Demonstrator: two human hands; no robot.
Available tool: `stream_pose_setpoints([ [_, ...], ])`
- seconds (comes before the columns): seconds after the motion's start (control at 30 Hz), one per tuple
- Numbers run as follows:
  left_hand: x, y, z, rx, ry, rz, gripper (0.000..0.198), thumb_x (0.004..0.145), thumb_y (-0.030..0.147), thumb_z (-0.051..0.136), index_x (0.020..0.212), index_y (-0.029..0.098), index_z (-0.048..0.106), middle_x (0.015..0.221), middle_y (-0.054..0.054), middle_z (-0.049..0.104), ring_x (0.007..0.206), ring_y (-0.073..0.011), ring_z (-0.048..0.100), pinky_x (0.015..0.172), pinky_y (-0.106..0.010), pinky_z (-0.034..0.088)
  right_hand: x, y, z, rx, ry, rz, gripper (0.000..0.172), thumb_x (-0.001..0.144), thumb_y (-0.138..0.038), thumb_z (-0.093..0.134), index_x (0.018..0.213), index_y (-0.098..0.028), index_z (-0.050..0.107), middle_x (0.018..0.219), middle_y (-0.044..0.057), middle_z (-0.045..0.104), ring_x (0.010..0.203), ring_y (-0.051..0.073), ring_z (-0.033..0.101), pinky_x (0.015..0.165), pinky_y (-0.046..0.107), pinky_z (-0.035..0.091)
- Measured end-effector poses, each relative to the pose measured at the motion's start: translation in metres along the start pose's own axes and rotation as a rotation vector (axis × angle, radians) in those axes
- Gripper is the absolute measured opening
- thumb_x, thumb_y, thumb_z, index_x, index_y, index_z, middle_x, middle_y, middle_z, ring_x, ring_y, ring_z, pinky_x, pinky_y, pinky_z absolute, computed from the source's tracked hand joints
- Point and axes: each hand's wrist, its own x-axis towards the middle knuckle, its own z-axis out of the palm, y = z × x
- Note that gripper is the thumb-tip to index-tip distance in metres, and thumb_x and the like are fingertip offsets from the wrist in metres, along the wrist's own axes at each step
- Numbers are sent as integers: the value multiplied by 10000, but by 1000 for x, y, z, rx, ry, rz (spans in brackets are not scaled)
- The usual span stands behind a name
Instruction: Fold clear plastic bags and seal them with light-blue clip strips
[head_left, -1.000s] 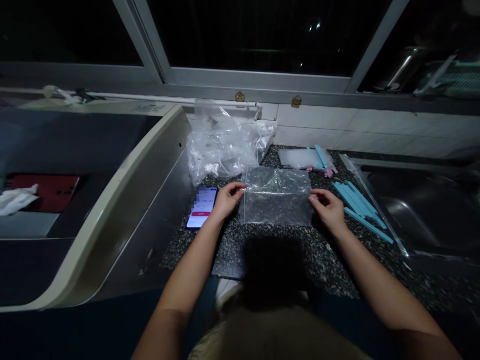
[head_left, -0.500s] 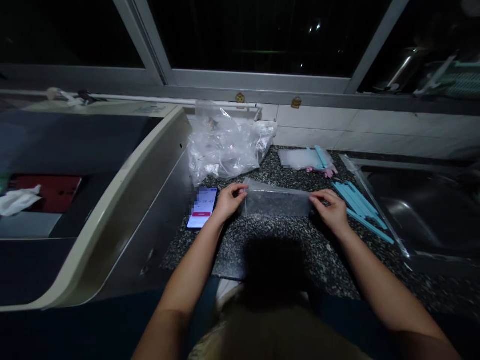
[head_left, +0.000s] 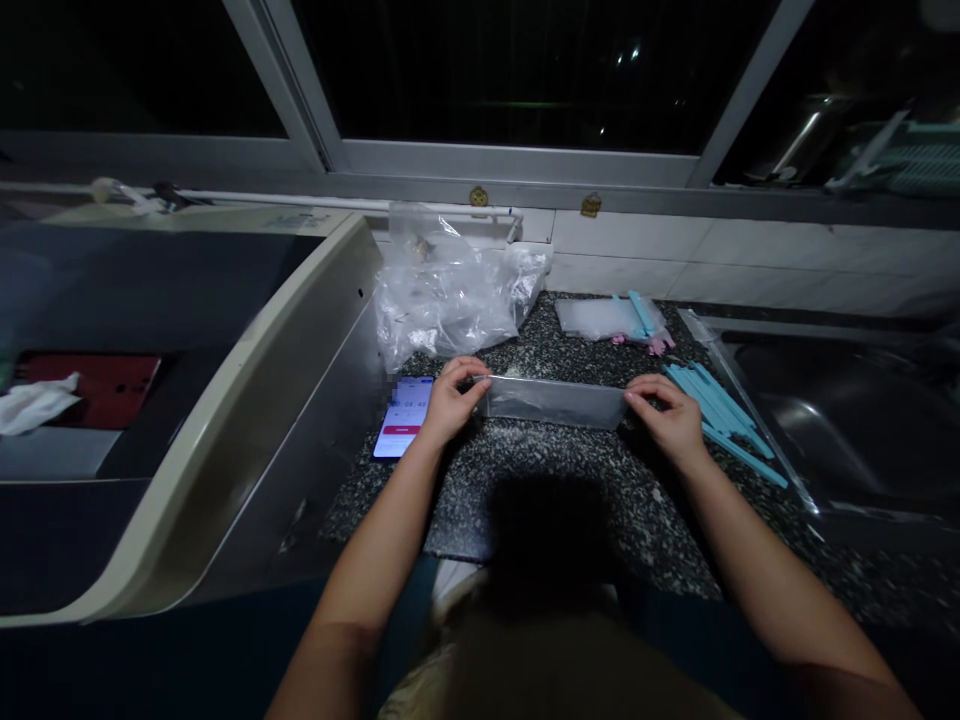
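Stretched between my hands, just above the counter, is a clear plastic bag (head_left: pixel 556 402), folded into a long narrow strip. My left hand (head_left: pixel 455 398) pinches its left end between thumb and fingers. At the right end, my right hand (head_left: pixel 667 412) pinches the upper corner. To the left of my left hand lies a phone (head_left: pixel 401 425) with a lit screen, partly covered by that hand. Several light-blue plastic strips (head_left: pixel 724 415) lie right of my right hand. Farther back rests a stack of clear bags (head_left: pixel 592 318) with blue strips and small pink pieces beside it.
A crumpled heap of clear plastic (head_left: pixel 457 300) lies at the back of the speckled counter (head_left: pixel 450 510). On the left stands a large beige-edged machine (head_left: pixel 300 330), and a dark sink (head_left: pixel 862 410) is at the right. A tiled wall and window run behind.
The bag's loose upper part has been folded down, so the bag now looks narrower, with a straight top edge. My hands have barely moved, both still pinching its ends.
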Motion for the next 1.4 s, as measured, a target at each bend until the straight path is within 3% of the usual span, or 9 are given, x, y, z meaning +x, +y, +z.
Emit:
stream_pose_setpoints([
  [0.27,0,0,3,-156,68,-327,222,617,319,626,750,142,638,699,-9,632,645,-126,540,639,-241,418,0,3,-2,45,-117,165,221,684,-410,611,646,-192,611,707,31,625,699,171,573,701,318,456],
  [0.43,1,-4,8,-249,13,-469,235,570,318,660,707,133,618,597,18,585,562,-102,498,580,-223,386,3,5,-7,-12,-278,275,272,666,-454,603,673,-183,612,681,35,624,666,172,564,649,302,449],
  [0.6,-6,0,19,-244,-185,-498,243,582,324,654,725,129,628,589,22,578,546,-100,492,560,-221,379,6,-4,-2,-70,-402,302,344,686,-480,568,829,-176,645,797,58,666,732,190,582,651,303,448],
  [0.67,-9,4,22,-250,-263,-485,244,595,326,647,737,128,632,594,21,582,550,-100,497,570,-223,387,3,-11,6,-56,-530,306,353,685,-479,567,837,-172,651,811,55,668,724,181,577,638,290,437],
  [0.77,-11,5,26,-245,-299,-472,247,599,325,647,741,124,635,621,12,600,578,-105,515,608,-233,405,-3,-19,18,-1,-755,343,354,674,-485,576,786,-160,656,692,27,637,635,146,543,578,257,400],
  [0.83,-11,4,26,-229,-305,-471,257,596,329,652,746,120,642,645,2,616,602,-112,527,630,-240,413,-7,-19,23,34,-820,383,354,665,-493,579,716,-149,643,592,3,580,559,116,494,531,237,361],
  [1.1,-12,0,29,-245,-337,-465,259,599,301,649,789,126,643,661,-1,610,593,-108,517,594,-227,397,-10,-16,27,121,-917,417,324,641,-470,616,643,-146,620,518,-31,509,490,77,401,479,213,289],
  [1.23,-15,2,34,-265,-409,-434,247,611,228,624,840,135,637,627,21,562,567,-93,483,564,-212,369,-10,-24,46,184,-829,458,353,607,-483,641,696,-141,629,529,-34,513,489,77,404,478,212,281],
  [1.4,-18,4,38,-273,-442,-420,256,620,216,621,861,128,617,594,38,506,544,-84,449,545,-205,342,-18,-31,72,213,-805,503,350,579,-491,646,575,-147,582,440,-64,413,428,56,326,440,203,208],
])
